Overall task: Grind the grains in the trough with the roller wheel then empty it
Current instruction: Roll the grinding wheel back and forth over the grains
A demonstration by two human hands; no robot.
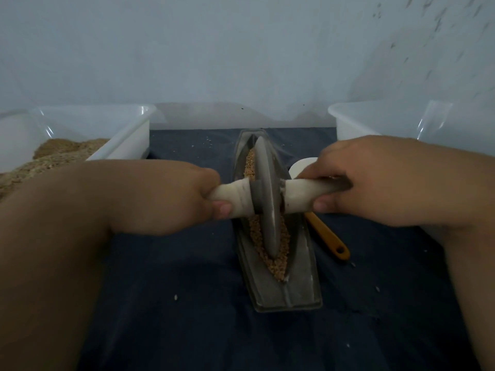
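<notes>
The left hand (171, 199) and the right hand (367, 180) each curl tightly round a pale handle of the roller wheel (267, 199). The wheel stands upright among the grains (278, 266) in the trough (297, 287), mid-scene on a dark cloth (187, 303). A yellow-handled tool (329, 241) lies just right of the trough.

The right hand (359, 178) covers most of a white round thing (301, 166) at centre right. The left tub (123, 135) and right tub (375, 121) run off the frame's side edges.
</notes>
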